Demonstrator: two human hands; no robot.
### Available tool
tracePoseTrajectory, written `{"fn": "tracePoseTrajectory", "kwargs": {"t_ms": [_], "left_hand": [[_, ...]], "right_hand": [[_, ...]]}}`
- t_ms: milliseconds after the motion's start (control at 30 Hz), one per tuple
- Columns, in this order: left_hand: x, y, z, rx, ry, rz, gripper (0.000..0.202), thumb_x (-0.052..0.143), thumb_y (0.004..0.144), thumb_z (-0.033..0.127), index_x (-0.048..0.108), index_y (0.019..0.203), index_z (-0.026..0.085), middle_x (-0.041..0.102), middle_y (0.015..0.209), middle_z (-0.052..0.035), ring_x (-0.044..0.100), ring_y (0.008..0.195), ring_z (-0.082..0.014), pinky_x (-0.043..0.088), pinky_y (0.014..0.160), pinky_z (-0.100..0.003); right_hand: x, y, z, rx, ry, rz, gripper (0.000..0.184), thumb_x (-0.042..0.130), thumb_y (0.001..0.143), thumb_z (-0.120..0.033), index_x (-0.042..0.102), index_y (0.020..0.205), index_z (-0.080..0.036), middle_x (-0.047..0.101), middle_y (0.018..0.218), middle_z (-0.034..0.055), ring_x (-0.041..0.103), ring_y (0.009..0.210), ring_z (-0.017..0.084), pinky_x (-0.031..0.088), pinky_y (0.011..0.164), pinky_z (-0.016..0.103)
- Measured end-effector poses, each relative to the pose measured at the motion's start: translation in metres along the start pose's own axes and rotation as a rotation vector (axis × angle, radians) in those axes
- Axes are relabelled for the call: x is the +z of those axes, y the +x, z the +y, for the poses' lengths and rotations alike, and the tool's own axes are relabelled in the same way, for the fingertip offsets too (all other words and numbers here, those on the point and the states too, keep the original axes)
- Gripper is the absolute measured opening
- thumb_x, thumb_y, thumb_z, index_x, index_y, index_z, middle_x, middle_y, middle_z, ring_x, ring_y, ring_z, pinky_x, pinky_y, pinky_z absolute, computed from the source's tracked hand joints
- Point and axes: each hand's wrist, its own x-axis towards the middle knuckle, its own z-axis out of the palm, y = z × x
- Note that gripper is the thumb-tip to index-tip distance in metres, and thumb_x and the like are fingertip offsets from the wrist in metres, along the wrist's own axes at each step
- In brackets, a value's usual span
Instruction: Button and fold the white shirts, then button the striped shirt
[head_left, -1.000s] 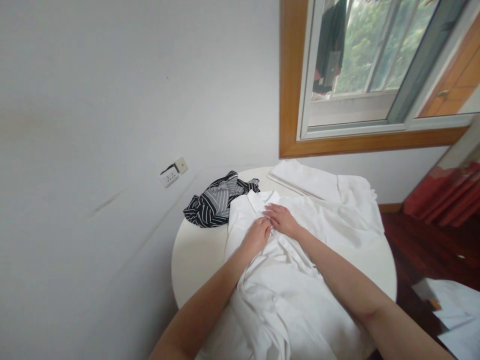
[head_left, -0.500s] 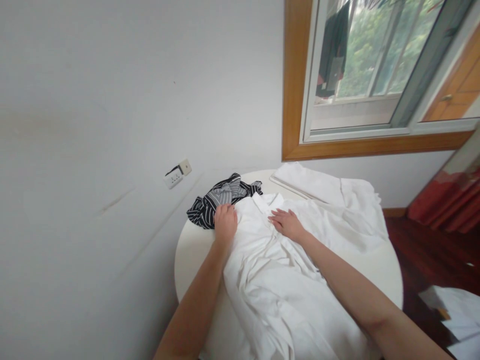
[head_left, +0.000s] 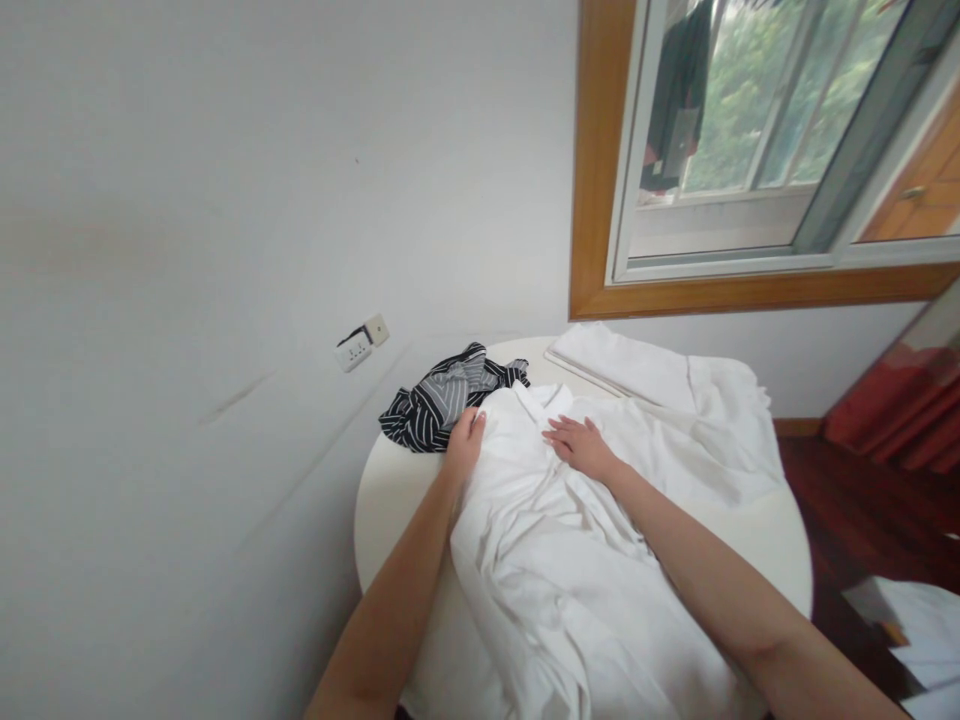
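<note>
A crumpled white shirt (head_left: 570, 560) lies spread over a round white table (head_left: 390, 500), collar toward the wall. My left hand (head_left: 465, 440) rests at the shirt's left shoulder edge, fingers curled onto the fabric beside the striped cloth. My right hand (head_left: 581, 445) lies flat on the shirt just below the collar, fingers stretched out and together.
A black-and-white striped garment (head_left: 442, 395) is bunched at the table's far left. Folded white cloth (head_left: 637, 365) lies at the far side under a wood-framed window (head_left: 592, 200). A wall socket (head_left: 360, 345) sits to the left. Dark floor and red fabric (head_left: 900, 410) are on the right.
My left hand moved from the shirt's middle, beside my right hand, out to the left shoulder edge near the striped garment. My right hand stayed below the collar.
</note>
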Motion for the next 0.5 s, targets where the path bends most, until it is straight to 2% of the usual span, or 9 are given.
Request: {"fn": "tracePoseTrajectory", "kwargs": {"t_ms": [100, 200, 300, 367, 433, 500], "left_hand": [[-0.001, 0.0, 0.006, -0.133, -0.257, -0.131, 0.038, 0.037, 0.092, 0.047, 0.061, 0.099, 0.018, 0.067, 0.096, -0.0057, 0.06, 0.096, -0.0205, 0.047, 0.089, -0.035], [-0.004, -0.002, 0.012, -0.181, -0.362, -0.258, 0.042, 0.038, 0.091, 0.049, 0.064, 0.102, 0.018, 0.069, 0.096, -0.0073, 0.062, 0.094, -0.0215, 0.048, 0.088, -0.037], [-0.005, -0.005, 0.017, -0.223, -0.493, -0.424, 0.045, 0.051, 0.085, 0.052, 0.061, 0.112, 0.018, 0.07, 0.099, -0.009, 0.064, 0.091, -0.0212, 0.048, 0.086, -0.036], [-0.006, -0.007, 0.019, -0.216, -0.485, -0.543, 0.046, 0.056, 0.082, 0.052, 0.062, 0.11, 0.017, 0.07, 0.097, -0.0095, 0.064, 0.089, -0.0207, 0.048, 0.083, -0.035], [-0.005, -0.009, 0.02, -0.177, -0.371, -0.635, 0.043, 0.057, 0.081, 0.052, 0.065, 0.102, 0.015, 0.07, 0.092, -0.008, 0.062, 0.087, -0.0202, 0.048, 0.081, -0.033], [-0.003, -0.01, 0.022, -0.098, -0.19, -0.652, 0.038, 0.055, 0.081, 0.05, 0.067, 0.09, 0.015, 0.068, 0.086, -0.0056, 0.06, 0.085, -0.0199, 0.047, 0.079, -0.032]], "right_hand": [[0.001, 0.0, 0.001, 0.001, 0.002, 0.008, 0.037, 0.038, 0.096, -0.038, 0.058, 0.126, -0.033, 0.047, 0.144, 0.0013, 0.032, 0.138, 0.022, 0.015, 0.11, 0.059], [0.001, -0.001, 0.001, -0.006, 0.012, 0.017, 0.036, 0.038, 0.096, -0.038, 0.058, 0.126, -0.033, 0.047, 0.143, 0.0008, 0.033, 0.138, 0.022, 0.016, 0.11, 0.059], [0.0, -0.001, 0.0, -0.003, 0.017, 0.015, 0.036, 0.038, 0.096, -0.037, 0.058, 0.126, -0.033, 0.048, 0.143, 0.0009, 0.034, 0.137, 0.022, 0.016, 0.109, 0.059], [0.0, 0.0, 0.0, 0.0, 0.016, 0.012, 0.036, 0.039, 0.095, -0.037, 0.058, 0.126, -0.033, 0.047, 0.143, 0.0014, 0.034, 0.137, 0.022, 0.016, 0.109, 0.059], [0.0, -0.001, 0.0, -0.001, 0.016, 0.013, 0.036, 0.039, 0.096, -0.037, 0.058, 0.126, -0.033, 0.048, 0.143, 0.0017, 0.034, 0.137, 0.023, 0.016, 0.109, 0.059], [-0.001, -0.001, 0.0, -0.003, 0.021, 0.015, 0.036, 0.039, 0.096, -0.038, 0.058, 0.126, -0.034, 0.048, 0.143, 0.0018, 0.034, 0.137, 0.023, 0.016, 0.109, 0.06]]}}
